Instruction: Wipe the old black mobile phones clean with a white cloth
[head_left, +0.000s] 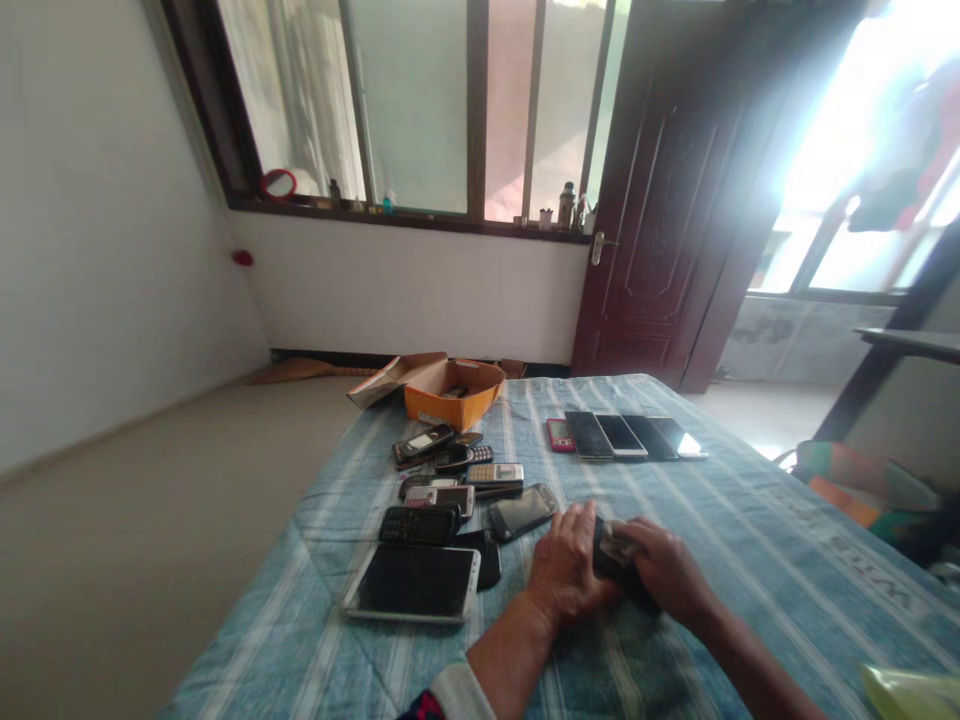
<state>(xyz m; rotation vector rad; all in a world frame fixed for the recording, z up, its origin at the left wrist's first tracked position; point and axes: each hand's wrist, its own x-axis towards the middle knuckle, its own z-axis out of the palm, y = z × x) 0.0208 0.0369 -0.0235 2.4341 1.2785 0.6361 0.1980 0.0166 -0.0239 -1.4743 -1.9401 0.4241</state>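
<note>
My left hand point(564, 564) and my right hand point(667, 572) meet over a small dark phone point(613, 553) just above the striped blue cloth point(750, 520). Both hands are closed around it, the left from the side and the right from above and behind, with a pale patch of the phone showing between the fingers. Left of my hands lies a cluster of several old mobile phones point(450, 480), and nearest the front is a large white-edged smartphone point(412, 583) lying face up.
A row of several smartphones point(626, 436) lies side by side further back, with a small red phone at its left end. An open orange cardboard box point(452, 391) stands at the table's far edge. A dark wooden door point(667, 200) and a window are behind.
</note>
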